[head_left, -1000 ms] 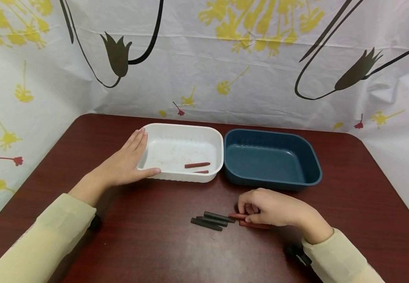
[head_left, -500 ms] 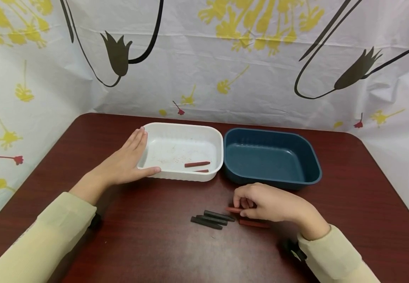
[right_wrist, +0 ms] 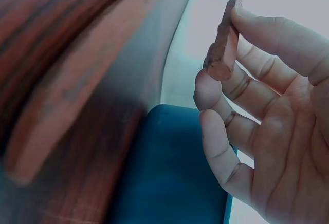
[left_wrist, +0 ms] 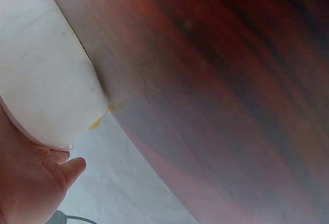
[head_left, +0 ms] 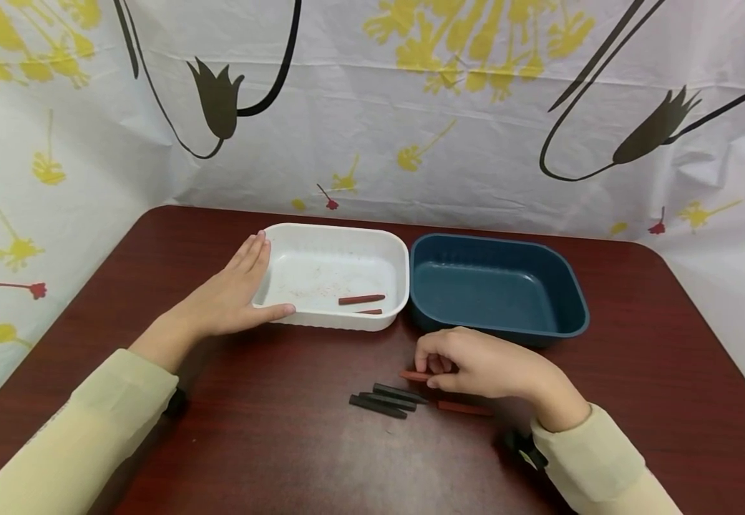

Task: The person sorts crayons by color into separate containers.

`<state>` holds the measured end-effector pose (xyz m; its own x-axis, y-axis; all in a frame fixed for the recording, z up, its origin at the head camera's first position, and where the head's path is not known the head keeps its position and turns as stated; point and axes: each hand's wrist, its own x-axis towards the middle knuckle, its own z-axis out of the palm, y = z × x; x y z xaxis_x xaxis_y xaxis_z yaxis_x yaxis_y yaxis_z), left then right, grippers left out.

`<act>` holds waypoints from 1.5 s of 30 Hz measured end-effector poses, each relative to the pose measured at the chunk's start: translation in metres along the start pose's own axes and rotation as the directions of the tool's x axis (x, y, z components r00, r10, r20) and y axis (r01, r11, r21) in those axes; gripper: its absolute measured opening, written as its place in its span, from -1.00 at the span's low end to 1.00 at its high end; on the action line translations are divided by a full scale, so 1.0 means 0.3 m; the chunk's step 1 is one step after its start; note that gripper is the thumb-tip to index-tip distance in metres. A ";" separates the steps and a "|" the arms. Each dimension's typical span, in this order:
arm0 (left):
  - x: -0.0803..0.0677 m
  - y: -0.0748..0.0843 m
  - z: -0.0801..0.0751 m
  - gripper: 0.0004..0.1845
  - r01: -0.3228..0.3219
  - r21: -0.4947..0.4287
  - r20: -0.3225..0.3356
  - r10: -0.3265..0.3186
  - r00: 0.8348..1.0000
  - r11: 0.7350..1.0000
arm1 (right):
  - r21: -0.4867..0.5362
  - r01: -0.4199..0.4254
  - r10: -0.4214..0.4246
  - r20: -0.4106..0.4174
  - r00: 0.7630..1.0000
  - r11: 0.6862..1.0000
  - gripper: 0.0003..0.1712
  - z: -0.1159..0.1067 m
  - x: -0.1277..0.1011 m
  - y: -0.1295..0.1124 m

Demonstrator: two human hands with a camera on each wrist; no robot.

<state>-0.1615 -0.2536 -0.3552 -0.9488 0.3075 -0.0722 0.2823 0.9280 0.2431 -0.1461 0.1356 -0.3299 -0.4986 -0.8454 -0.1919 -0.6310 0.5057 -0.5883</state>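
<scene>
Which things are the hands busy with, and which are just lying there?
Busy with:
- red stick, pinched by the right hand
- white tray, steadied by the left hand

Just lying there:
- blue tray
- three black sticks
- another red stick on the table

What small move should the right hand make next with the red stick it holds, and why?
Probably carry it up and left to the white tray. The right hand pinches a red stick just above the table, and two red sticks already lie in that tray, while the blue tray holds nothing. The left hand rests against the white tray's side, steadying it.
</scene>
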 end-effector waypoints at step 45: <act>0.003 0.003 0.003 0.24 -0.005 -0.011 -0.014 0.005 1.000 1.000 | -0.011 0.074 -0.074 -0.054 0.996 0.997 -0.85 -0.049 0.087 -0.034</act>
<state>-0.1618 -0.2522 -0.3558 -0.9494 0.3088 -0.0572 0.2853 0.9243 0.2536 -0.1612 0.1109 -0.3173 -0.4818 -0.8700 -0.1045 -0.6726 0.4437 -0.5922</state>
